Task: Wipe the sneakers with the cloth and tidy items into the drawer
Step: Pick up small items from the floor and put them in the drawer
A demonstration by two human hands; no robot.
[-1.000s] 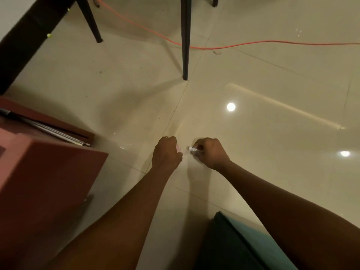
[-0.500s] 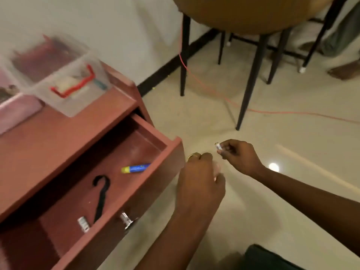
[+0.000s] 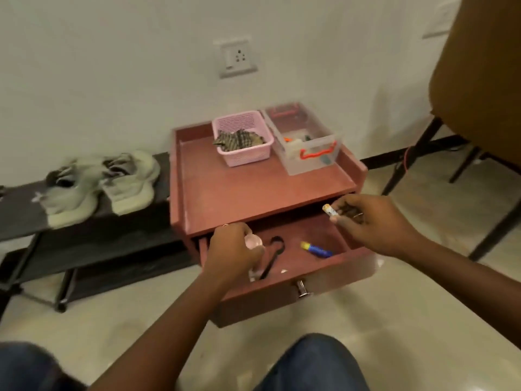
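Note:
The reddish-brown cabinet's drawer (image 3: 332,275) stands pulled open. Inside lie a black hook-shaped item (image 3: 272,256), a blue and yellow tube (image 3: 315,249) and a small white piece (image 3: 284,270). My left hand (image 3: 234,251) hovers over the drawer's left part and grips a small pink round object (image 3: 253,240). My right hand (image 3: 366,221) is above the drawer's right end, pinching a small white cylinder with an orange tip (image 3: 329,210). A pair of pale sneakers (image 3: 98,184) sits on the black shoe rack (image 3: 25,221) to the left. A striped cloth (image 3: 239,140) lies in the pink basket (image 3: 245,158).
On the cabinet top (image 3: 239,190) a clear plastic box with a red handle (image 3: 308,148) stands beside the basket. A mustard chair (image 3: 479,80) with black legs stands at the right. A wall socket (image 3: 236,58) is above the cabinet. My knees in blue jeans are at the bottom.
The view swung from the bare floor up to the cabinet. Both hands rose from the floor, carrying the small items, and now hang over the open drawer.

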